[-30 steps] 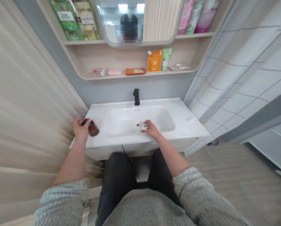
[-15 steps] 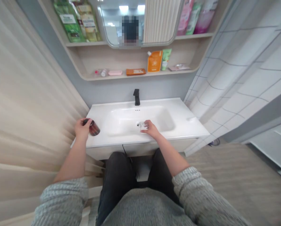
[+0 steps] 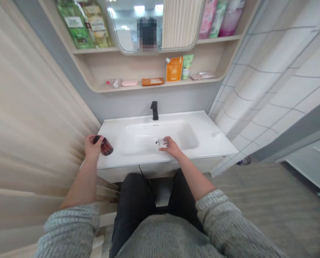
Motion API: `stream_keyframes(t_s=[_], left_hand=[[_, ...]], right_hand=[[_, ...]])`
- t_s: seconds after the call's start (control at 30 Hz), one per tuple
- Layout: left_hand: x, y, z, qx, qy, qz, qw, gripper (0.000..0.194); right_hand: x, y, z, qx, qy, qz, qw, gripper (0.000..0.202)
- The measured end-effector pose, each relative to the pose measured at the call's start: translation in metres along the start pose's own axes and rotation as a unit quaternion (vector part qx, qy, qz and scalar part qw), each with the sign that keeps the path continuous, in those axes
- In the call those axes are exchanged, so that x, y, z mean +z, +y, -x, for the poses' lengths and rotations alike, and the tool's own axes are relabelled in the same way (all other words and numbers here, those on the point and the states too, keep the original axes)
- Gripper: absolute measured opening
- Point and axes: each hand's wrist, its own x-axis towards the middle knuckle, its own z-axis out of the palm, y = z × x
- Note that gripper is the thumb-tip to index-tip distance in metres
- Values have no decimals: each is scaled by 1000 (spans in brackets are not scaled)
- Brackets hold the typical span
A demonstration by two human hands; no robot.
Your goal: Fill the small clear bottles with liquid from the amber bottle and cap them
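Observation:
At the left end of the white countertop, my left hand [image 3: 92, 146] has its fingers wrapped round the upper part of a dark brown jar [image 3: 106, 147], which looks tilted with its far end to the right. Part of the jar is hidden by the fingers. Over the sink basin [image 3: 135, 143], my right hand [image 3: 170, 147] grips a small clear glass [image 3: 161, 144] between thumb and fingers, close to the drain. Whether anything is inside the glass I cannot make out.
A black faucet [image 3: 154, 110] stands behind the basin. Above it, a shelf [image 3: 138, 87] holds an orange pouch [image 3: 174, 69], a green tube [image 3: 187, 67] and several small items. A mirror [image 3: 138, 36] hangs between bottles. A pale curtain [image 3: 42, 107] borders the left, tiled wall the right.
The view has shifted slightly. Both hands keep their grips and stay in nearly the same places; the clear glass has turned or moved a little leftward.

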Motion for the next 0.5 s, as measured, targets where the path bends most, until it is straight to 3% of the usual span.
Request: stream_keyframes(t_s=[0.23, 0.5], left_hand=[[3, 10, 3, -23, 43, 54, 997, 38], [1, 10, 4, -12, 23, 39, 999, 31]], right_hand=[[0, 1, 0, -5, -1, -1, 1000, 74], [-1, 1, 0, 0, -2, 5, 1000, 76]])
